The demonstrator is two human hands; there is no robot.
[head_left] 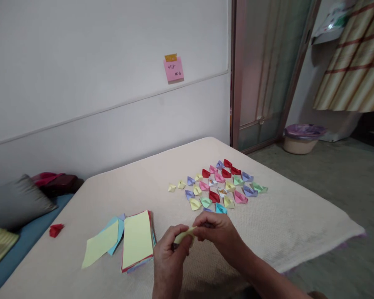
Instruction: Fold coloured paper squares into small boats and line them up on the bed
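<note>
Between my two hands is a small piece of folded yellow paper (183, 235), pinched from both sides above the bed's near part. My left hand (171, 255) grips its left end between thumb and fingers. At the other end, the fingertips of my right hand (218, 232) press on the paper. My fingers cover much of it, so its full shape is hidden. Just beyond my right hand stand several small folded paper boats (214, 197) in red, pink, yellow, green, blue and purple. To the left of my left hand lies a stack of coloured paper (137, 239), yellow on top.
Loose yellow (101, 243) and blue sheets (118, 234) lie left of the stack. A crumpled red paper piece (56, 230) rests farther left, near a grey cushion (17, 203). A pink note (173, 70) is taped to the wall. A lined basin (301, 143) stands on the floor.
</note>
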